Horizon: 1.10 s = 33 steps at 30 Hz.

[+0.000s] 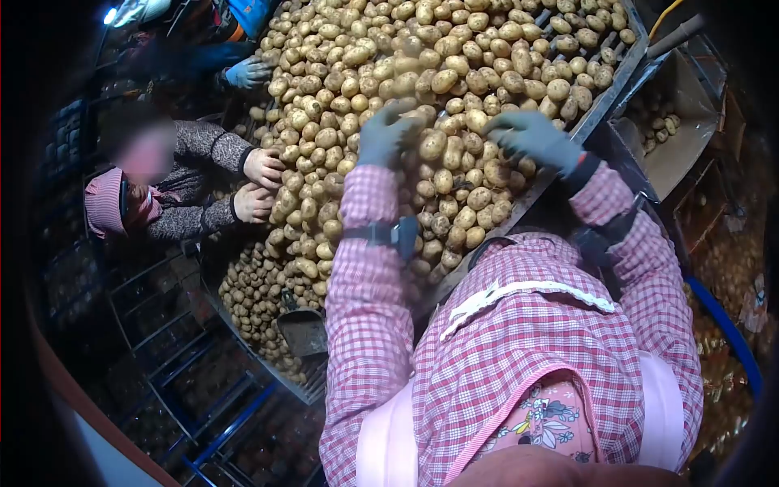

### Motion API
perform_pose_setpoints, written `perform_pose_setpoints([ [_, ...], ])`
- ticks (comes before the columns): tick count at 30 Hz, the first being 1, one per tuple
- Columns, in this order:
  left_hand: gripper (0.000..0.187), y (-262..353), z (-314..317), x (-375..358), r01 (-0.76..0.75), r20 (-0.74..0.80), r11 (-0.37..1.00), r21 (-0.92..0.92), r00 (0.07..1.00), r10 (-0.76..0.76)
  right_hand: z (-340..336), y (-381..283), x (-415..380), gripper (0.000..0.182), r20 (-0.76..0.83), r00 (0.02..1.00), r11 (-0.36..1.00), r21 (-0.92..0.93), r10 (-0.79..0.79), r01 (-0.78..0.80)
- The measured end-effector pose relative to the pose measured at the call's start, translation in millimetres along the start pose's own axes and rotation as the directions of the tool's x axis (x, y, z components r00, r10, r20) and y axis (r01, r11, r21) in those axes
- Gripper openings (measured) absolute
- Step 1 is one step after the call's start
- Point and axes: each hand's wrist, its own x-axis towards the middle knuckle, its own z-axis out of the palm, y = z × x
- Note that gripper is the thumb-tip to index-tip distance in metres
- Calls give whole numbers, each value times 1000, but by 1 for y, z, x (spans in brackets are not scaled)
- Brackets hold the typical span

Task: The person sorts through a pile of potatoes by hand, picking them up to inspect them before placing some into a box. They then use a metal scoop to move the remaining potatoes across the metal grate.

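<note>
Head view: your left hand (388,134), in a grey glove, rests on the potatoes (454,89) heaped on the sorting table (604,101); fingers curled down into the pile, but whether they grip one I cannot tell. Your right hand (531,138), gloved too, lies spread flat, fingers open, near the table's edge. Opposite, a co-worker's bare hands (258,185) touch the pile. A cardboard box (677,142) sits at right.

You have two gloved hands (389,134) on potatoes (454,73) past counting, three co-worker hands (264,168), one scoop (302,329), one cardboard box (690,138).
</note>
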Motion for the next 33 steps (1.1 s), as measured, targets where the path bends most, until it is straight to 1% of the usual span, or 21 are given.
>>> perform_pose_setpoints([
  [2, 38, 4, -30, -30, -70, -8, 949, -307, 997, 71, 39, 29, 27, 49, 69, 986, 961, -223, -151, 163],
  [4, 35, -1, -55, -70, -71, -86, 776, -627, 996, 22, 74, 36, 38, 64, 57, 946, 842, -442, -319, 310],
  [5, 39, -13, -71, -88, -24, -47, 719, -694, 999, -12, 83, 37, 48, 75, 81, 953, 818, -496, -291, 291],
  [8, 57, -24, -93, -134, 19, -51, 630, -776, 994, -93, 98, 35, 83, 51, -22, 951, 802, -543, -309, 248],
  [10, 48, -67, -125, -148, -9, -91, 614, -789, 991, -103, 86, 31, 114, 36, -46, 948, 889, -366, -314, 277],
  [11, 46, -71, -135, -157, -50, -215, 750, -659, 969, -125, 79, 30, 125, 34, -189, 913, 891, -359, -363, 280],
  [12, 43, -75, -141, -171, -63, -336, 861, -504, 933, -129, 68, 18, 124, 36, -262, 940, 971, -156, -220, 184],
  [13, 47, -59, -135, -183, -14, -517, 953, -302, 842, -151, 54, 35, 139, 39, -331, 892, 939, -255, -308, 230],
  [14, 50, -75, -140, -188, -9, -613, 999, -40, 790, -17, 46, 54, 148, 43, -408, 788, 873, -366, -461, 321],
  [15, 53, -102, -149, -191, 26, -666, 974, 224, 734, 134, 38, 15, 115, 43, -331, 898, 952, -200, -290, 233],
  [16, 57, -118, -153, -195, 88, -675, 880, 466, 679, 289, 34, 24, 114, 43, -314, 899, 952, -122, -306, 282],
  [18, 80, -93, -109, -201, 365, -685, 842, 398, 729, 7, 46, -15, 67, 42, -148, 985, 996, -23, -91, 89],
  [20, 88, -89, -89, -192, 211, -684, 964, 163, 728, -44, 81, -15, 42, 45, 185, 977, 979, -153, -106, 135],
  [22, 94, -75, -71, -174, 96, -631, 995, -8, 772, -79, 122, -13, 20, 50, 516, 841, 958, -119, -164, 260],
  [23, 95, -69, -62, -163, 50, -588, 998, -33, 806, -60, 143, -1, 22, 53, 542, 813, 949, -81, -214, 303],
  [25, 96, -78, -53, -126, -45, -529, 959, 280, 826, 193, 159, -1, 36, 58, 560, 803, 934, -134, -204, 330],
  [26, 96, -81, -54, -106, -72, -507, 902, 426, 807, 303, 151, -13, 52, 59, 637, 771, 995, -51, -29, 80],
  [28, 96, -74, -53, -67, -40, -533, 929, 369, 809, 246, 149, 12, 71, 58, 463, 868, 962, -103, -180, 254],
  [30, 96, -17, -37, -65, -41, -446, 972, 231, 884, 143, 128, -3, 86, 58, 361, 926, 931, -289, -110, 224],
  [32, 93, -17, -13, -54, -170, -369, 961, 220, 897, 243, 91, 7, 123, 59, 305, 935, 956, -171, -180, 239],
  [33, 92, -22, 0, -60, -225, -298, 942, 250, 908, 296, 66, 31, 152, 57, 247, 908, 926, -84, -337, 367],
])
